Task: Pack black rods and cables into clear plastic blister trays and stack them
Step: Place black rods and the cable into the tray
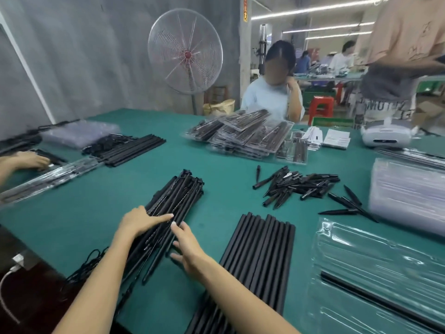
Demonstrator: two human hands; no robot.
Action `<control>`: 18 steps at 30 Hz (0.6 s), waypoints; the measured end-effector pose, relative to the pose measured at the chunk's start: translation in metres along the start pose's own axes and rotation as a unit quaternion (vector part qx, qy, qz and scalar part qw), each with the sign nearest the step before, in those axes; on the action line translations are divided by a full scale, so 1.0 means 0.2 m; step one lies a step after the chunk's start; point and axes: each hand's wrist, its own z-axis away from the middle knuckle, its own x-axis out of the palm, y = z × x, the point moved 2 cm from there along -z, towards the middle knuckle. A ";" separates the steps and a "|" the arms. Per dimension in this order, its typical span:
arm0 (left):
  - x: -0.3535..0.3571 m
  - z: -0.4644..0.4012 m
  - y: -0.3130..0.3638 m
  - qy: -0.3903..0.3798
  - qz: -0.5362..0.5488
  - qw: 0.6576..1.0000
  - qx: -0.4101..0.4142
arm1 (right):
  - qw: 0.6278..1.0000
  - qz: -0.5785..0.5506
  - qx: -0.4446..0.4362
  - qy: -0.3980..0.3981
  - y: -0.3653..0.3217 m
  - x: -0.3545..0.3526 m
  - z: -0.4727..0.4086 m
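Left hand (142, 221): flat, fingers straight, pressing on pile of tipped black rods (173, 201) lying diagonally at centre of green table (96, 201). Right hand (186, 247): fingers extended and relaxed, resting against same pile's right flank, gripping nothing. Both forearms cut off by lower frame edge.

Cables (84, 271): tangled black cords, partly hidden under left forearm, beside table's near-left edge. Row of plain black rods (257, 249): laid parallel, just right of right hand, near ends covered by right forearm. Open blister tray (385, 256): near right, holding 1 black rod (375, 298), cut off at right and bottom edges. Stack of empty trays (407, 196): far right, cropped, blurred. Short black tips (298, 186): loose heap, mid-table. Packed trays (243, 136): untidy heap at far side, contents hard to make out. Bare green cloth between rod pile and tips heap. Another person's hand (31, 160): left edge, arm cropped.
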 end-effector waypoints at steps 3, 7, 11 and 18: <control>0.06 0.07 0.05 0.022 -0.024 0.999 0.042 | 0.999 -0.039 0.008 0.023 0.02 -0.04 0.00; 0.16 0.21 0.18 0.012 -0.050 0.993 0.105 | 0.994 -0.031 0.024 0.098 0.04 -0.09 0.05; 0.28 0.33 0.34 0.003 -0.045 0.994 0.103 | 0.964 0.114 0.053 0.234 -0.02 -0.16 0.15; 0.33 0.44 0.44 -0.003 -0.003 0.999 0.038 | 0.939 0.258 -0.038 0.226 -0.08 -0.31 0.27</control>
